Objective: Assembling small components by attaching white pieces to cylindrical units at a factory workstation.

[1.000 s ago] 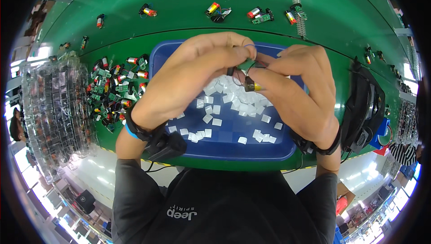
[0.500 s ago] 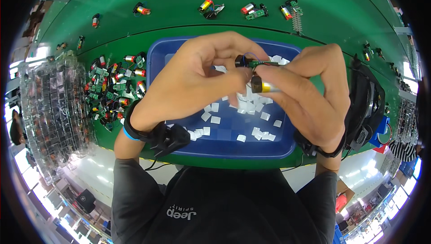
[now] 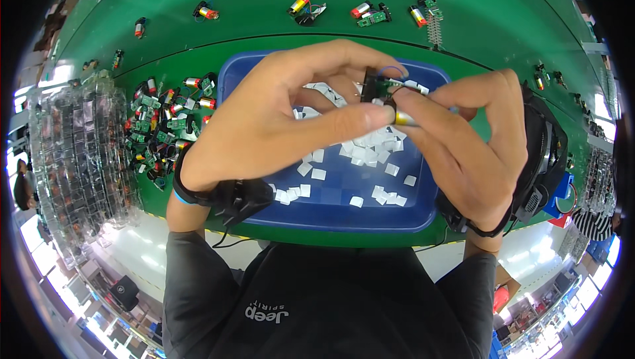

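The right hand (image 3: 479, 154) pinches a silver-and-yellow battery cell (image 3: 405, 119) between thumb and fingers, at two o'clock from the centre; the left hand (image 3: 271, 114) curls in from ten o'clock, its thumb at the cell's dark end and a black part (image 3: 374, 88) between thumb and forefinger — whether its hidden fingertips clamp that part I cannot tell; a green circuit board (image 3: 395, 83) sits just beside it, above a blue tray (image 3: 317, 212) of white squares (image 3: 360, 154); good handling here, I judge, means steadying the cell lightly, keeping the thin wires slack and turning both pieces together — a tug could strain the joints; for writing, pale lettering (image 3: 268, 314) shows upside down on the dark shirt (image 3: 344, 299), between six and seven o'clock; none is legible on the cell.
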`<state>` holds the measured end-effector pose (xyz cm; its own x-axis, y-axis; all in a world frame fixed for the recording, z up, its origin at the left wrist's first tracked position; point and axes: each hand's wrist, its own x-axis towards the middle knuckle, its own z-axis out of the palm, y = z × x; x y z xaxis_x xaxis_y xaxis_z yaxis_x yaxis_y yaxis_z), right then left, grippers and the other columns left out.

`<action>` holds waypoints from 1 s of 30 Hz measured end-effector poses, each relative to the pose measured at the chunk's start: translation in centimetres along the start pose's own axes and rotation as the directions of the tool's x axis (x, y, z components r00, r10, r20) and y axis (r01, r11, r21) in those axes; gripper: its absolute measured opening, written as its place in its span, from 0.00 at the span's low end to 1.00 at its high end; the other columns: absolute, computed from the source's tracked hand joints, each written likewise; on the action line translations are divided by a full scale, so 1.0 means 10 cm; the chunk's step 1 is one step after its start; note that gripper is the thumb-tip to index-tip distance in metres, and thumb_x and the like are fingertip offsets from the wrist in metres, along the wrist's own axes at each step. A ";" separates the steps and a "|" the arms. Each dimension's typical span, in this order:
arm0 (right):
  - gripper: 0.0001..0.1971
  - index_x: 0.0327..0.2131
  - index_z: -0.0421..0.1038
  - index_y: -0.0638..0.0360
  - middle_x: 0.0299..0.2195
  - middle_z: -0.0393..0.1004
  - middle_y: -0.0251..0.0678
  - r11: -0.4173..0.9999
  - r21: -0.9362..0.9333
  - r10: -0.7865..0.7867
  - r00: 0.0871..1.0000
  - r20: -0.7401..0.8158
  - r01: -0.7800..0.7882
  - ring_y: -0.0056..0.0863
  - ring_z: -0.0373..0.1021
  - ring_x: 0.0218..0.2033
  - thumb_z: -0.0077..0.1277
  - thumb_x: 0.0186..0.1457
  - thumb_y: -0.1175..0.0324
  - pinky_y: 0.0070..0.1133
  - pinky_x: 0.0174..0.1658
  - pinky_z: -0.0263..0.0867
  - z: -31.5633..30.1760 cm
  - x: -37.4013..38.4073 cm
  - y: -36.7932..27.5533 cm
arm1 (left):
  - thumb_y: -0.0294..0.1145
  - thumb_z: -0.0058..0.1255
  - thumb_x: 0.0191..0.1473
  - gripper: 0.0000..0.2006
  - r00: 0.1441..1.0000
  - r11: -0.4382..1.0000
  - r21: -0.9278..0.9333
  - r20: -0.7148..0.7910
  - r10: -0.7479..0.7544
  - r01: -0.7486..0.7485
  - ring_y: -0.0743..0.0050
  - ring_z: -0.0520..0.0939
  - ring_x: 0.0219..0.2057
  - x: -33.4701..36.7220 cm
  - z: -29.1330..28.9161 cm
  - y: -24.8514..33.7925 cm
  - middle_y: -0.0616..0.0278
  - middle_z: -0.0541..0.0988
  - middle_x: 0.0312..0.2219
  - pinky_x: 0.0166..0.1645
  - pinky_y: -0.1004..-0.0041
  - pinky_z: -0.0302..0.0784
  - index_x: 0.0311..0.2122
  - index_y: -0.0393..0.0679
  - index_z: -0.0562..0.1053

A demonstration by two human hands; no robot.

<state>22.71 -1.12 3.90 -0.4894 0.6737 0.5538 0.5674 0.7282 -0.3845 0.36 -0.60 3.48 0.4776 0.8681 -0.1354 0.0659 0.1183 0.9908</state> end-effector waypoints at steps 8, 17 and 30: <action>0.21 0.37 0.82 0.55 0.30 0.71 0.31 0.998 -0.047 0.049 0.999 0.012 -0.048 0.21 0.64 0.26 0.67 0.34 0.81 0.16 0.23 0.55 -0.04 -0.01 -0.07 | 0.22 0.60 0.52 0.19 0.997 0.989 0.127 0.011 0.076 -0.077 0.78 0.81 0.34 -0.01 0.03 -0.06 0.60 0.80 0.40 0.41 0.76 0.80 0.50 0.34 0.72; 0.20 0.39 0.80 0.59 0.32 0.70 0.33 0.998 0.014 0.065 0.998 -0.022 -0.064 0.20 0.64 0.25 0.66 0.37 0.83 0.15 0.25 0.56 0.02 0.00 0.00 | 0.22 0.58 0.54 0.17 0.989 0.996 0.046 -0.122 0.081 -0.076 0.75 0.81 0.33 0.01 0.16 -0.15 0.55 0.80 0.40 0.40 0.75 0.80 0.48 0.32 0.71; 0.11 0.36 0.74 0.68 0.25 0.71 0.32 0.851 0.413 0.317 0.944 0.087 -0.324 0.16 0.65 0.22 0.63 0.48 0.77 0.13 0.28 0.59 0.06 -0.02 0.01 | 0.25 0.55 0.58 0.19 0.938 0.931 -0.155 -0.158 0.308 -0.331 0.63 0.81 0.45 0.10 0.12 -0.23 0.46 0.76 0.47 0.51 0.68 0.79 0.53 0.30 0.66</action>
<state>22.42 -1.12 3.31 -0.3398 0.8782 0.3365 0.3683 0.4535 -0.8116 1.75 -0.57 1.04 0.3296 0.9272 0.1779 -0.2329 -0.1027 0.9671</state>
